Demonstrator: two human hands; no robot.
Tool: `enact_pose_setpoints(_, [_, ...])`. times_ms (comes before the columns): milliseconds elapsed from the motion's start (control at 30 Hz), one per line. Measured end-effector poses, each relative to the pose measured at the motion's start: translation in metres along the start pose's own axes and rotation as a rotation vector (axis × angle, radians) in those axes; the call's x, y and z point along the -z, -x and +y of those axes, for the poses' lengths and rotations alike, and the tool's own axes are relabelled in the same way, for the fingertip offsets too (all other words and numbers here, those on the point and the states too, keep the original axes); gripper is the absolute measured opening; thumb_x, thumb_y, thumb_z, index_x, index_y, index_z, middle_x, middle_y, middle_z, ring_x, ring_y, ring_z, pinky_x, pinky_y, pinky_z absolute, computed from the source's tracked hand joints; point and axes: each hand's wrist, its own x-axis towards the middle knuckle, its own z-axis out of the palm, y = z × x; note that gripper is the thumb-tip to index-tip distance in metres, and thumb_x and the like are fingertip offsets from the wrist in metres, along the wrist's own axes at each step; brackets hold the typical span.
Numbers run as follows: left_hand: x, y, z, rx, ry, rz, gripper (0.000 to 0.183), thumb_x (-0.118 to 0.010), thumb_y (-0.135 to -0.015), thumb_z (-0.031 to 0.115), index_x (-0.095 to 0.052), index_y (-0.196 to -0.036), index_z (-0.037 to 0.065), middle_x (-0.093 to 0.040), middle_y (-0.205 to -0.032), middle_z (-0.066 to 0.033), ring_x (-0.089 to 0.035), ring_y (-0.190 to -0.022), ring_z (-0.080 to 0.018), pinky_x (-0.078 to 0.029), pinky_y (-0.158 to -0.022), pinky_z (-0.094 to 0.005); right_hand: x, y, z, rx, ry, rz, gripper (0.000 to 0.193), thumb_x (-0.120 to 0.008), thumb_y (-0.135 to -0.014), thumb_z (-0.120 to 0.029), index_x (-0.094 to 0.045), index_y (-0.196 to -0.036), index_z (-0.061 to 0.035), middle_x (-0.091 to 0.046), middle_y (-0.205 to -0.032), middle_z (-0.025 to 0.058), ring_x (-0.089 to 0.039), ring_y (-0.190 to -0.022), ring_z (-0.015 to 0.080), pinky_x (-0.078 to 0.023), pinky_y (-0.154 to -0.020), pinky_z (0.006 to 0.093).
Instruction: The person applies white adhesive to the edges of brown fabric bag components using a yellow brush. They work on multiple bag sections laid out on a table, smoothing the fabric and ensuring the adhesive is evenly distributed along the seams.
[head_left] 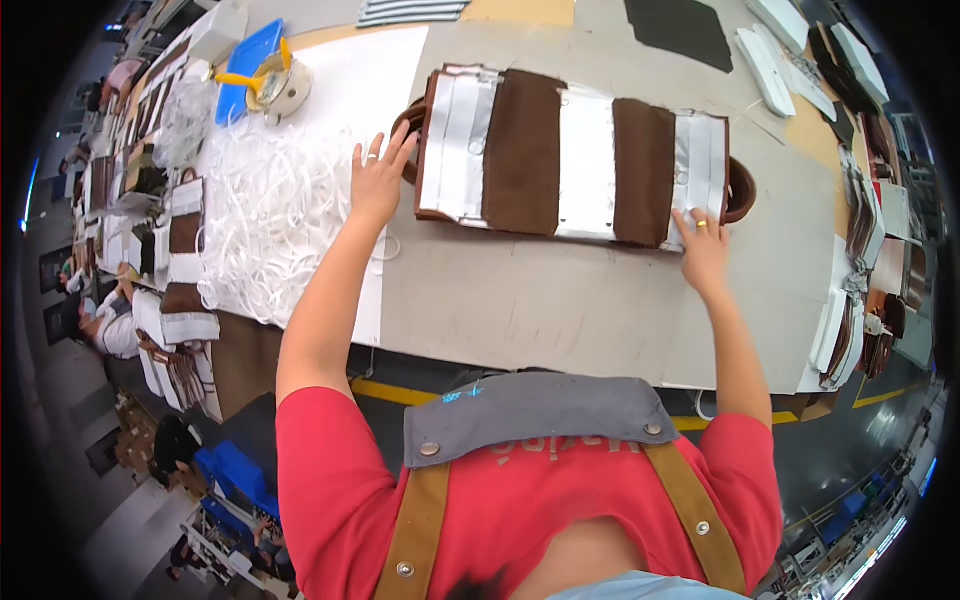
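An unfolded bag piece (587,160) lies across the grey worktop in front of me, with brown bands, white and silvery strips and dark red-brown edges. Brown handles stick out at both ends, the right handle (741,190) more fully in sight. At the left end, my left hand (380,178) has its fingers spread, the fingertips beside or touching the edge near the left handle (410,135). My right hand (705,245) rests its stretched fingers on the lower right corner of the piece. Neither hand is wrapped round anything that I can see.
White ribbon-like strips (270,215) are heaped on the left. Beyond them stand a blue tray (250,70) and a pot with yellow-handled tools (280,88). A dark sheet (680,30) lies at the far right; stacked bag parts (858,215) line the right side.
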Motion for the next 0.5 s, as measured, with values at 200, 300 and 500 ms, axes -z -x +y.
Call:
enact_pose_setpoints(200, [0.019, 0.047, 0.032, 0.345, 0.561, 0.299, 0.05, -0.051, -0.072, -0.004, -0.044, -0.12, 0.006, -0.041, -0.123, -0.015, -0.04, -0.113, -0.0317, -0.03, -0.095, -0.0415, 0.045, -0.025, -0.018, 0.01, -0.462, -0.022, 0.032, -0.058, -0.078, -0.015, -0.057, -0.109, -0.008, -0.06, -0.101, 0.0091, -0.055, -0.093, 0.026, -0.04, -0.084, 0.0397])
enact_pose_setpoints(300, [0.008, 0.077, 0.054, 0.503, 0.738, 0.349, 0.032, -0.056, -0.077, 0.005, -0.048, -0.107, 0.001, -0.045, -0.1, -0.0152, -0.045, -0.097, -0.0274, -0.036, -0.084, -0.0347, 0.043, -0.049, -0.056, 0.067, -0.737, 0.092, 0.025, -0.057, -0.079, -0.015, -0.06, -0.101, -0.0042, -0.06, -0.101, 0.0108, -0.056, -0.089, 0.0292, -0.045, -0.078, 0.038])
enact_pose_setpoints(500, [0.005, 0.083, 0.115, 0.849, 1.265, 0.165, 0.025, -0.062, -0.081, 0.022, -0.054, -0.089, 0.0, -0.054, -0.073, -0.0052, -0.05, -0.066, -0.0115, -0.041, -0.06, -0.0236, 0.038, -0.08, -0.145, 0.246, -0.969, 0.158, 0.019, -0.056, -0.079, -0.01, -0.061, -0.095, -0.0005, -0.06, -0.102, 0.0106, -0.057, -0.089, 0.0273, -0.046, -0.077, 0.0365])
